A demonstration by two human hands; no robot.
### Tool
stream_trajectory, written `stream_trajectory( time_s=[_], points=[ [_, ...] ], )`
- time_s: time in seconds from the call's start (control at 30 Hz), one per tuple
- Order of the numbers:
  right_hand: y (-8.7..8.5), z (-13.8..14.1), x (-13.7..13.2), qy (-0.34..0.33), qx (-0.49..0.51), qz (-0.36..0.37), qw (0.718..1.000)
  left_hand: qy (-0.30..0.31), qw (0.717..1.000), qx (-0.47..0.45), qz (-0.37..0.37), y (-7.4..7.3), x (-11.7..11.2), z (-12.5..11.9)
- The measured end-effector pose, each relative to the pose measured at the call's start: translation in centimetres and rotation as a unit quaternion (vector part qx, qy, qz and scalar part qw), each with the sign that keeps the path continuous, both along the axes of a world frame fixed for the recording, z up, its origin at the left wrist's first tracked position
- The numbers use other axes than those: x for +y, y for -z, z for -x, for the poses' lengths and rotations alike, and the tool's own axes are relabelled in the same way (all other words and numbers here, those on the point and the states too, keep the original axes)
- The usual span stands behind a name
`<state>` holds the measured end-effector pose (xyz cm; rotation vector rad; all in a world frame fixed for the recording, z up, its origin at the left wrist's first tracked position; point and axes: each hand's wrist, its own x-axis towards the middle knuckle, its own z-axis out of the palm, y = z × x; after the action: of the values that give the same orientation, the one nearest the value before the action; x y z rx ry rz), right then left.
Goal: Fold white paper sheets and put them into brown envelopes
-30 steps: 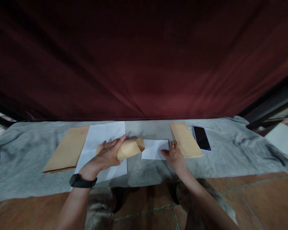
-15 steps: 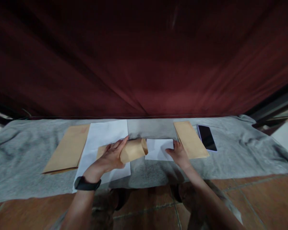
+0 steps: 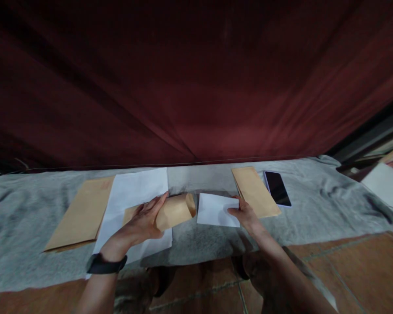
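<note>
1. Brown paper bulged under the left hand (image 3: 144, 220), which clasped the brown envelope (image 3: 177, 210) and held its mouth open toward 3 o'clock.
2. At 3 o'clock of that mouth, the right hand (image 3: 247, 216) pinched the folded white paper (image 3: 216, 209) by its right edge.
3. Since a second before, the paper had tilted and slid nearer. Its left edge lay just beside the mouth, not yet inside.
4. On the grey cloth (image 3: 314, 209), an envelope stack (image 3: 255, 189) lay at the right hand's 1 o'clock, with a phone (image 3: 277, 187) just beside it.
</note>
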<state>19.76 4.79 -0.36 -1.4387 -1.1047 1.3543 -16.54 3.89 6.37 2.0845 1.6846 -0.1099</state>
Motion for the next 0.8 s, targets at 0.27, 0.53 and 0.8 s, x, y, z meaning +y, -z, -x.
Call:
stream_trajectory(
  time_s=[0.27,0.53,0.8],
  points=[
    [-2.3,-0.2,-0.7,0.053,0.108,0.048,0.992,0.003,1.0,-0.016,-0.003,0.3,0.0,0.1],
    [-2.4,1.2,0.2,0.055,0.121,0.048,0.99,-0.008,1.0,-0.019,-0.014,-0.2,-0.3,-0.9],
    [-0.5,1.2,0.6,-0.05,-0.076,-0.104,0.99,0.037,0.998,-0.013,-0.058,0.4,-0.3,-1.1]
  ],
)
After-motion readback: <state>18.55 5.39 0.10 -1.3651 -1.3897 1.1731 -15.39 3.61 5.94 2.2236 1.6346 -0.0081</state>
